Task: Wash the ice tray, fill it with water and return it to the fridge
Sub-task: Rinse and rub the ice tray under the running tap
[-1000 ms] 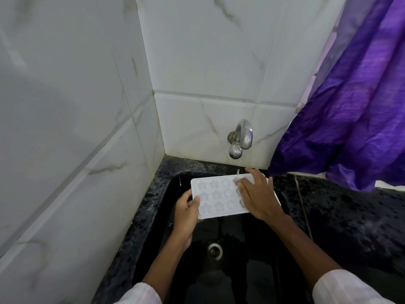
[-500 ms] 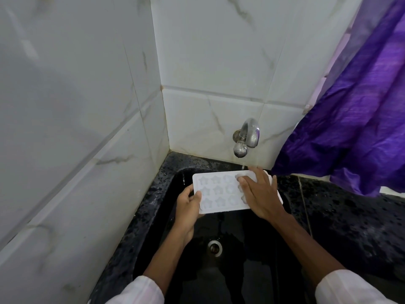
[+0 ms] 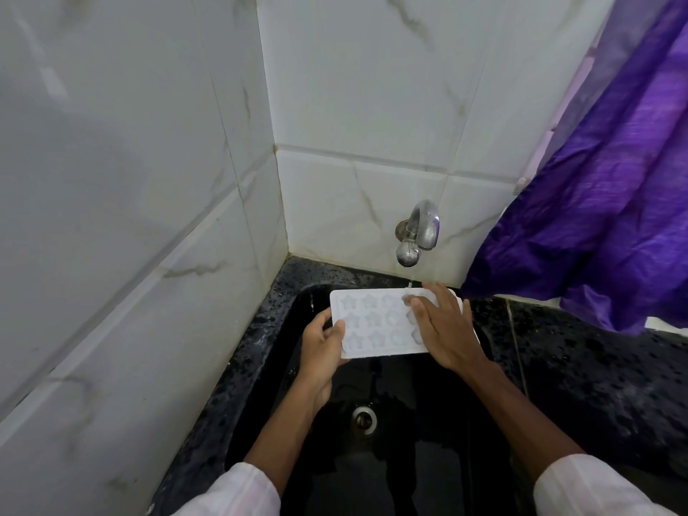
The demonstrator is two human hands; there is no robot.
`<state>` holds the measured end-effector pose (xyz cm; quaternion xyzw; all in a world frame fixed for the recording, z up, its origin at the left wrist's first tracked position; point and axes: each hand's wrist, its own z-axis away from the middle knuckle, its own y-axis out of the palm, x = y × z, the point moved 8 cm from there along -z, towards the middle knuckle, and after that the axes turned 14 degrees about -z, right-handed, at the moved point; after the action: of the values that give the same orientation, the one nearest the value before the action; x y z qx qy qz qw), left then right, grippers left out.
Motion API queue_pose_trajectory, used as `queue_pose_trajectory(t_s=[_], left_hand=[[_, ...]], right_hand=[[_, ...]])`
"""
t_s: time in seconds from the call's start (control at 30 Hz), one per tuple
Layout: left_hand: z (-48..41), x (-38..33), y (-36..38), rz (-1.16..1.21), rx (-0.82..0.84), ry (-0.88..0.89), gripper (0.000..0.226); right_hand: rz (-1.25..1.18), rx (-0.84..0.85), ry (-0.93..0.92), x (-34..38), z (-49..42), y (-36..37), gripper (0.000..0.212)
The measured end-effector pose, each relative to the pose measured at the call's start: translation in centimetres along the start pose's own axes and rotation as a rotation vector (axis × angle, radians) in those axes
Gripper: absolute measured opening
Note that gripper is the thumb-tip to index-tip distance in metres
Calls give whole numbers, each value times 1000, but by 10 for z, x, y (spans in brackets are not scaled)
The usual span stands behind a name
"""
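White ice tray [image 3: 376,322] held level over the black sink [image 3: 409,459], star- and round-shaped cavities facing up, just below the chrome tap [image 3: 419,234] mounted on the marble-patterned tile wall [image 3: 372,87]. A thin stream of water [image 3: 409,284] falls from the spout onto the tray's far edge, close to the right fingertips. Left hand [image 3: 323,338]: grip closed on the tray's left short edge, thumb on top near the corner cavity, fingers underneath. Right hand [image 3: 445,329]: lies flat, palm down, fingers spread over the right portion of the tray, index fingertip in one of the far-row cavities; whether anything curls under the edge cannot be told. Drain [image 3: 364,420] sits in the basin floor below and nearer than the tray. Speckled black table [image 3: 595,366] surrounds the sink and looks wet. Purple curtain [image 3: 603,217] hangs at right, lower edge touching the table. White sleeves [image 3: 238,493] visible at both forearms.
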<state>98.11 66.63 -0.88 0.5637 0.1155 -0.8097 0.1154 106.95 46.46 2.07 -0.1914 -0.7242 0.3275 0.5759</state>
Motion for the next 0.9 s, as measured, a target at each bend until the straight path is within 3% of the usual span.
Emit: queue_pose_trajectory(t_s=[0.13,0.6,0.77,0.9], left_hand=[[1,0,1,13,-7,0,30],[0,3,2,5,-16,-3,32],[-2,5,-1,6,-28,-7,33],[-4,4,-1,10,-32,-2,32]], right_hand=[[56,-27,-24,-1,-1,1,44],[131,-13,-60,7,-2,0,31],[151,62,-68,4,-3,7,38],[115,-64,-141,9,-1,-5,41]])
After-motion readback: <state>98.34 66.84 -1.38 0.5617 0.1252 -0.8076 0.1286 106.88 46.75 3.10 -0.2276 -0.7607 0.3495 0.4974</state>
